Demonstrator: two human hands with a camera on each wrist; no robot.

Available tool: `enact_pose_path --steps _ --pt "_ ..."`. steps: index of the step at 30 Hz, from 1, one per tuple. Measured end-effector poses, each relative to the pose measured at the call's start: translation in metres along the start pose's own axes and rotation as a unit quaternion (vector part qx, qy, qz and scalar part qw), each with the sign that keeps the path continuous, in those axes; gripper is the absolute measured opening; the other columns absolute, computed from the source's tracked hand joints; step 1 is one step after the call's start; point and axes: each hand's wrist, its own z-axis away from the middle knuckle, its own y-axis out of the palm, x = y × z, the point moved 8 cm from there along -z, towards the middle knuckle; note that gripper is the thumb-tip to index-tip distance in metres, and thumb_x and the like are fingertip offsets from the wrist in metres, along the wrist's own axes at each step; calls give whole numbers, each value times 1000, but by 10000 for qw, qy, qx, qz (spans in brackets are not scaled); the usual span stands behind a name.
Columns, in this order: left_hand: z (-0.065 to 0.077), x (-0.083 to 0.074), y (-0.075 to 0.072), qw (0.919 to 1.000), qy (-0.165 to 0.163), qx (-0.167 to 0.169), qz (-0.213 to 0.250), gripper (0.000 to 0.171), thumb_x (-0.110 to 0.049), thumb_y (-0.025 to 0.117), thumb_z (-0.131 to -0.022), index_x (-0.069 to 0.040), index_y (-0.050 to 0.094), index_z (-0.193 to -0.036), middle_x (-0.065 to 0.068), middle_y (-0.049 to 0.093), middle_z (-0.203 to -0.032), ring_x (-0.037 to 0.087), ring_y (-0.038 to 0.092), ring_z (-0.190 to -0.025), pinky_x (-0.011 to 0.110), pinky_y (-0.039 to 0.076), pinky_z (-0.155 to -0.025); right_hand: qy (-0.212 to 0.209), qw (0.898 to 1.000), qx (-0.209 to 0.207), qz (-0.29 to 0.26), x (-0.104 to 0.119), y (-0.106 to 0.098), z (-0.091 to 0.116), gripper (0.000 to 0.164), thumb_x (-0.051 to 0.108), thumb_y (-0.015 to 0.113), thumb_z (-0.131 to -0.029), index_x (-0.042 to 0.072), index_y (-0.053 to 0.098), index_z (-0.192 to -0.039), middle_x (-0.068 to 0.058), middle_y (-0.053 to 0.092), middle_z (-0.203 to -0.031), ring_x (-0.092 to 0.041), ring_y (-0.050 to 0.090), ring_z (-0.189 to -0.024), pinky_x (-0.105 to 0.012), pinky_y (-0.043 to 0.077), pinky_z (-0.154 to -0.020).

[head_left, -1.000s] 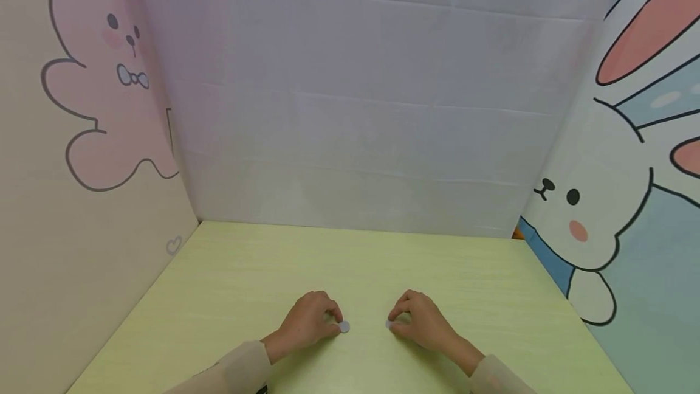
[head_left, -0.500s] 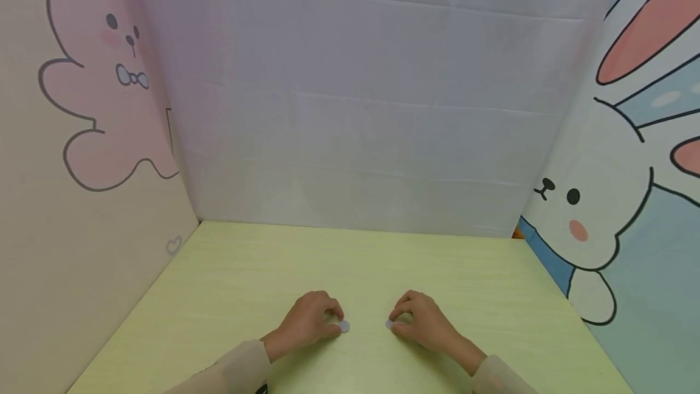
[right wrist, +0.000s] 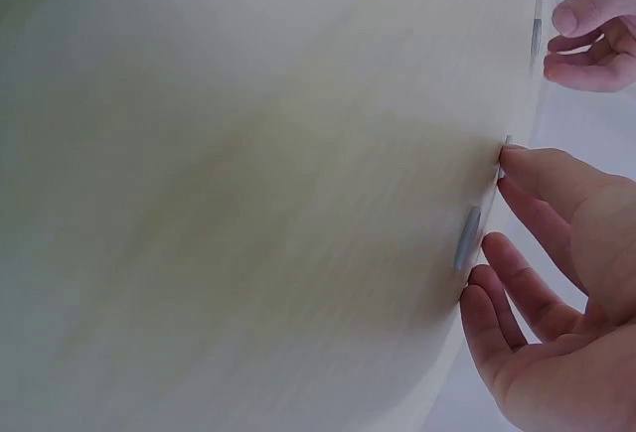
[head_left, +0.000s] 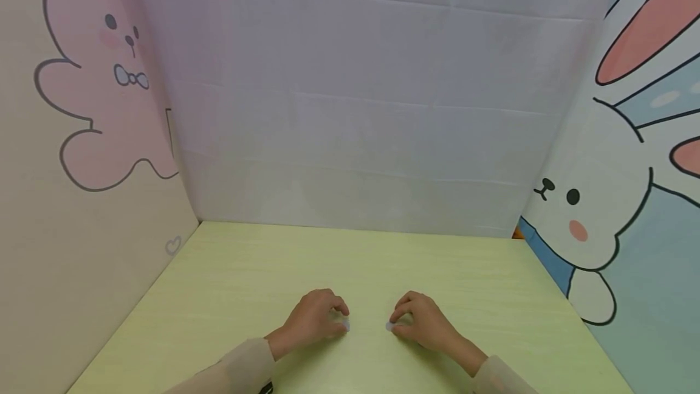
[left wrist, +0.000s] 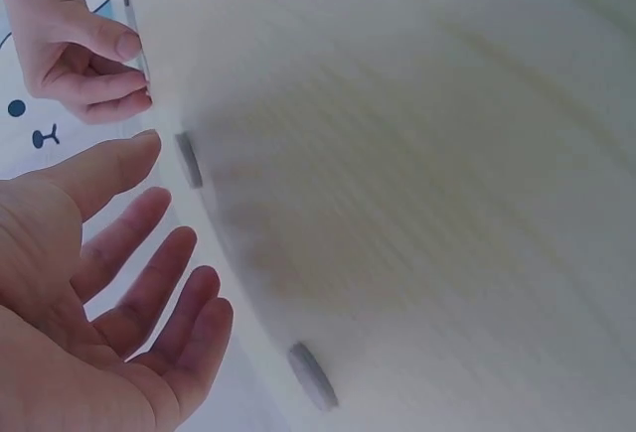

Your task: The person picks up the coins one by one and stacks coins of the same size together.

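Note:
Small, flat grey discs lie on the table. In the head view my left hand [head_left: 316, 318] is close over the table, its thumb and index finger spread beside a disc [head_left: 346, 323]. The left wrist view shows its fingers loosely spread, apart from that disc [left wrist: 189, 160], with another disc [left wrist: 313, 377] near the lower fingers. Across from it, my right hand [head_left: 423, 322] holds a disc [head_left: 389, 325] between thumb and index finger. One more disc [right wrist: 467, 237] lies near the right hand's other fingers in the right wrist view, hidden under the hand in the head view.
The table [head_left: 350, 260] has a pale yellow-green top. A plain whitish sheet [head_left: 350, 108] stands along its back. The left wall panel [head_left: 109, 260] bears a pink animal drawing, the right panel [head_left: 656, 297] a white rabbit. Light sleeves cover both forearms.
My left hand has shifted slightly right, with its thumb and index finger parting more around the disc. The right hand has barely moved and stays at its disc.

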Motion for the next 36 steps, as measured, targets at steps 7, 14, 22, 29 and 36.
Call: enact_pose_path --steps 7,14,22,29,36 --pt "-16 -23 9 9996 244 42 -115 22 -21 94 -80 -18 83 -98 -7 74 -94 11 64 -89 30 53 -81 -15 10000 -15 1 1 0 1 5 22 89 -88 20 85 -91 8 68 -103 -17 63 -98 -40 53 -89" --pt "-32 -41 27 9994 201 70 -290 21 -20 95 -79 -18 84 -97 -8 73 -91 7 59 -84 25 51 -76 -17 9999 46 -91 3 0 2 6 21 88 -88 18 85 -91 6 67 -105 -19 63 -100 -39 54 -89" --pt "-41 -52 41 9998 56 3 -165 18 -16 94 -78 -16 84 -93 -7 69 -86 7 55 -81 26 49 -76 -28 10000 -5 -67 3 -1 2 6 20 89 -88 17 85 -90 6 68 -105 -18 63 -99 -38 54 -89" --pt "-44 -54 45 9999 58 -118 -110 12 -17 93 -79 -17 85 -87 -9 67 -81 4 51 -78 24 46 -74 -183 9997 -152 25 4 -4 3 8 17 90 -86 21 84 -88 8 68 -102 -19 65 -96 -40 54 -87" --pt "-44 -54 48 9996 -63 -196 -204 10 -18 94 -79 -20 85 -83 -11 65 -80 4 50 -77 24 45 -73 -191 9997 -145 15 6 -4 3 7 17 90 -86 21 84 -87 6 69 -102 -18 65 -96 -40 54 -87"
